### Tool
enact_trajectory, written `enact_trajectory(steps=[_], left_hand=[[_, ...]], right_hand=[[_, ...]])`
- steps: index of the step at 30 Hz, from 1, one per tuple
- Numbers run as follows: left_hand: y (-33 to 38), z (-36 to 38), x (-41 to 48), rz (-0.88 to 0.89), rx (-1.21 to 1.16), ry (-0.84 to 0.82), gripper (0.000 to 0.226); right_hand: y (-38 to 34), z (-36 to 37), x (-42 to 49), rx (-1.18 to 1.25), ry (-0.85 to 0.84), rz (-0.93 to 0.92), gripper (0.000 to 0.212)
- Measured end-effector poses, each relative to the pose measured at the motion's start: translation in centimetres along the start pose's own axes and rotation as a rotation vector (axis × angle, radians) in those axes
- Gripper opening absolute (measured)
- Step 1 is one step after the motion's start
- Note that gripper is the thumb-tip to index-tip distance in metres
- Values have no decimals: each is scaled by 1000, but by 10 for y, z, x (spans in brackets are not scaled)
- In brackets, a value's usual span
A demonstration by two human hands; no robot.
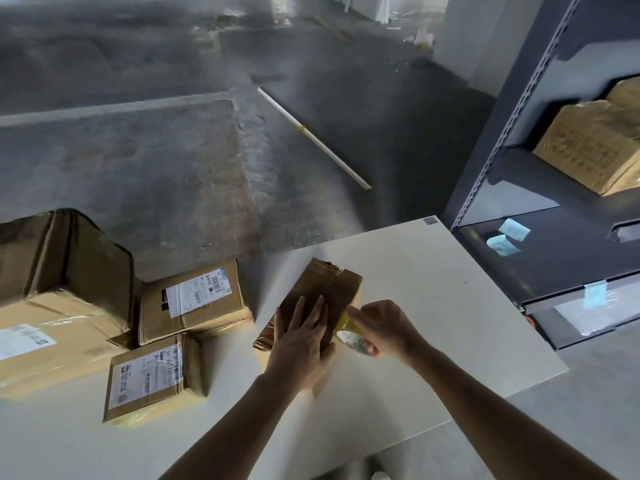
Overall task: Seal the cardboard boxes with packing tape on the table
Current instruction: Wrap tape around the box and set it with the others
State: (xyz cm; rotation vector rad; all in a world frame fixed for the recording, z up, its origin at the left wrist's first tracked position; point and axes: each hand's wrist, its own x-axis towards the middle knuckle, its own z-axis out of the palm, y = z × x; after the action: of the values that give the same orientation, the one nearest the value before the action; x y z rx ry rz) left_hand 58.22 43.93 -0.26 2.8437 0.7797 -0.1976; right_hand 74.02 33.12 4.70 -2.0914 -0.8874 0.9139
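1. Small cardboard box point(329, 282), brown and creased: lies near the middle of the white surface point(450, 306), under both hands.
2. Left hand point(301, 337): laid flat on the box top, fingers point(318, 310) straight and slightly spread, pressing down.
3. Right hand point(388, 327): fingers curled round a roll of packing tape point(348, 327), which is held against the right side of the box. Whether the tape end is stuck down cannot be told.
4. Step in hand, as judged: a strip is being laid over the top seam. The box is best kept pinned by the flat hand while the roll is held low and the tape taut. The strip should be run along the line where the flaps meet, carried down over both ends, then rubbed smooth.
5. Risk, as judged: a light box may be dragged by the pull of the roll if the pressing hand is eased, and a slack strip may wrinkle.
6. 4 further boxes are grouped at the left of the surface: a large labelled box point(52, 344), a dark box point(69, 251) on top of it, a medium labelled box point(194, 299) and a small labelled box point(152, 375).
7. Room: a bare concrete floor point(173, 150) with a white strip point(311, 136) lying on it. At the right, a dark metal shelving rack point(502, 140) holds a carton point(595, 143) and pale blue slips point(509, 235).
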Motion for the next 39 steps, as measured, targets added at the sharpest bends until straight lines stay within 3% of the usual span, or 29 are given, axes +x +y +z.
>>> enact_trajectory(steps=[16,23,27,29,33,39], left_hand=[[2,-2,-2,-70,-5,-47,68],[2,-2,-1,-70,5,-64,84],[15,-12,2,-149,-95,63,80],[28,-17,8,-184,-124,139,70],[44,-17,22,-238,-94,115,57],[45,-10,25,-252,103,45,67]], right_hand=[[28,-2,-3,-203,-14,-134,35],[65,7,-5,-256,1,-31,57],[68,10,-4,-285,6,-32,54],[71,9,-4,-258,-47,-14,56],[72,7,-6,-118,-105,0,63],[74,7,-5,-49,-97,-36,56]])
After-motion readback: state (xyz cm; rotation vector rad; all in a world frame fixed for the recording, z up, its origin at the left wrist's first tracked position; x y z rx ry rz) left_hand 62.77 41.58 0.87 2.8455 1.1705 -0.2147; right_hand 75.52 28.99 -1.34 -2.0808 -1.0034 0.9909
